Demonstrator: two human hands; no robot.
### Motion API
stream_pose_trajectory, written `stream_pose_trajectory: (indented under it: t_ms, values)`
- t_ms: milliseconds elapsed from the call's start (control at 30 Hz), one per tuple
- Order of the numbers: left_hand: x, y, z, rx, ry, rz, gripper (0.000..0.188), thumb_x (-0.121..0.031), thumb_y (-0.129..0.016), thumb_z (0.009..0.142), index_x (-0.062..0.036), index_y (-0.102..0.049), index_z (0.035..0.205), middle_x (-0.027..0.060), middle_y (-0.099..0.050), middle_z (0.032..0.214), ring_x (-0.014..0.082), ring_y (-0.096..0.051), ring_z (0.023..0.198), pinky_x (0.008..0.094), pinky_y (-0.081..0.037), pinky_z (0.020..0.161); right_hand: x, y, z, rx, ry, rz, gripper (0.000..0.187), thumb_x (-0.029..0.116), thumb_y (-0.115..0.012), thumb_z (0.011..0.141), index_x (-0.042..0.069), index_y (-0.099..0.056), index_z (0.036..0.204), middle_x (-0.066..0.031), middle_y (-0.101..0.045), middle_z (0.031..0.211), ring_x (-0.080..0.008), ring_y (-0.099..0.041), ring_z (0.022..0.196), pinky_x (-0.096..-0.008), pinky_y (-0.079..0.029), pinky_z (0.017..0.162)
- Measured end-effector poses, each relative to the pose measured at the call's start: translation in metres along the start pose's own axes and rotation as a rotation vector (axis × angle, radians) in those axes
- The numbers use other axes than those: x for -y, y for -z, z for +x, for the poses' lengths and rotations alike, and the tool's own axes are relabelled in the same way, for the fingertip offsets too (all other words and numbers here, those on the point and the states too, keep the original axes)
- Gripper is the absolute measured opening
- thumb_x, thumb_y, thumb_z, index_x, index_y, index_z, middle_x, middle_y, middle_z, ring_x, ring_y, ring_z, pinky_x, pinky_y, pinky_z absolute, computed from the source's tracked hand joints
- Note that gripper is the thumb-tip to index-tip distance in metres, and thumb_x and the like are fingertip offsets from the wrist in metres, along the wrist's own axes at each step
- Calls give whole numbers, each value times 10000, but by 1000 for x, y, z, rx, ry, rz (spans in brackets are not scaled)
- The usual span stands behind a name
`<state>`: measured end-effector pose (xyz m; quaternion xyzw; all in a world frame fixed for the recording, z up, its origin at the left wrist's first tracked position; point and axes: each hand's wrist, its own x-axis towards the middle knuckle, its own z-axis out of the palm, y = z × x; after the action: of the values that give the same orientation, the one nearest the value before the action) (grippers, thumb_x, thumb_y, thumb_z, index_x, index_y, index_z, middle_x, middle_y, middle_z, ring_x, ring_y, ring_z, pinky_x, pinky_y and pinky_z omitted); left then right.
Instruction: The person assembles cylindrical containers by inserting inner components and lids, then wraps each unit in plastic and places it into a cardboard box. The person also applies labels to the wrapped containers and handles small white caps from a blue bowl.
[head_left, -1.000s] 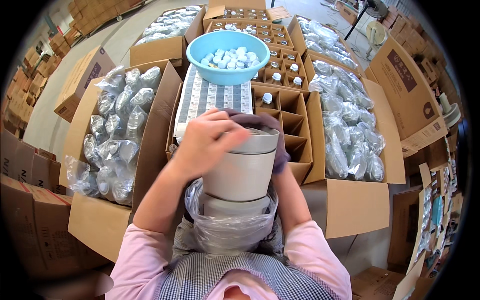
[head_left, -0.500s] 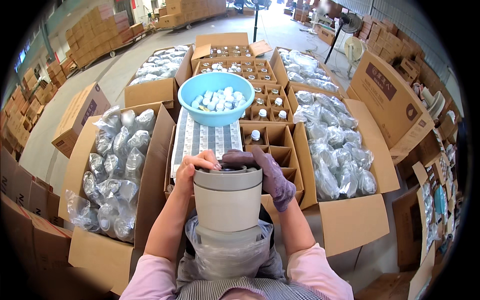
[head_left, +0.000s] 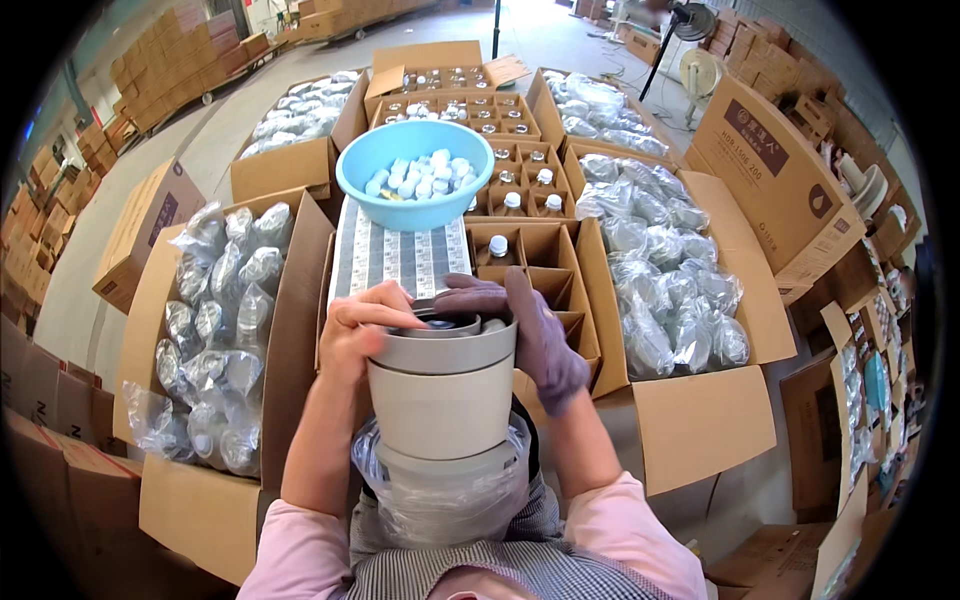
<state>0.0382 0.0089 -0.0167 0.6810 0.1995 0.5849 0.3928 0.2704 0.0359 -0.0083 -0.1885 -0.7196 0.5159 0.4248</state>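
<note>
A beige cylindrical container (head_left: 440, 410) with a darker grey collar stands upright in front of me, above my lap. Its lower end is in crumpled clear plastic film (head_left: 440, 505). Inside the top opening shows a dark round part (head_left: 440, 326), partly covered by my fingers. My left hand (head_left: 366, 328), bare, is bent over the left rim with its fingertips at this dark part; it is slightly blurred. My right hand (head_left: 538, 338), in a purple-grey glove, wraps the right side of the collar, its fingers lying across the far rim.
Beyond the container lies a patterned sheet-covered slab (head_left: 400, 255) bearing a light blue basin (head_left: 415, 213) of white caps (head_left: 430, 175). Divided cartons (head_left: 548, 250) with brown bottles are alongside. Open cartons of plastic-wrapped items flank both sides (head_left: 225, 340), and a tall carton (head_left: 775, 190) stands right.
My left fingers have lifted and spread over the rim toward the dark round part. The right hand keeps its hold. The whole view has shifted slightly.
</note>
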Motion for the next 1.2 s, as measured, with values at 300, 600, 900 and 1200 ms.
stream_pose_trajectory:
  t_ms: [300, 600, 900, 1200]
  values:
    - [-44, -34, 29, 74, 173, 288, 254, -238, -642, 851, -42, -755, 967, 108, -667, 863, 214, -597, 874, 322, -465, 802, -39, 14, 4, -159, -46, 815, 703, 498, -258, 1032, -75, -617, 1223, -209, -527, 1395, -304, -494, 1298, -405, -372, 1112]
    - [55, 11, -3, 25, -203, -462, 416, -375, -643, 829, 15, -763, 905, 140, -688, 817, 202, -497, 770, 334, -398, 752, 24, -17, 0, -108, -47, -710, 609, 395, -223, 1074, -24, -663, 1112, -198, -687, 1142, -317, -700, 977, -408, -515, 928]
    - [-50, -28, 18, 92, 110, 473, 116, -118, -718, 810, -22, -762, 858, 51, -726, 775, 171, -670, 833, 313, -458, 895, -30, -13, 10, -65, -164, 654, 763, 477, -193, 1049, -87, -706, 1037, -210, -688, 1099, -314, -549, 1214, -389, -356, 1109]
    - [25, 18, -3, 111, 112, -344, 437, -390, -623, 905, 27, -751, 905, 224, -695, 1050, 406, -504, 1227, 531, -355, 1052, 8, 8, 14, 29, -180, 180, 721, 503, -233, 1042, -32, -715, 1072, -203, -672, 1165, -314, -637, 1094, -386, -434, 1047]
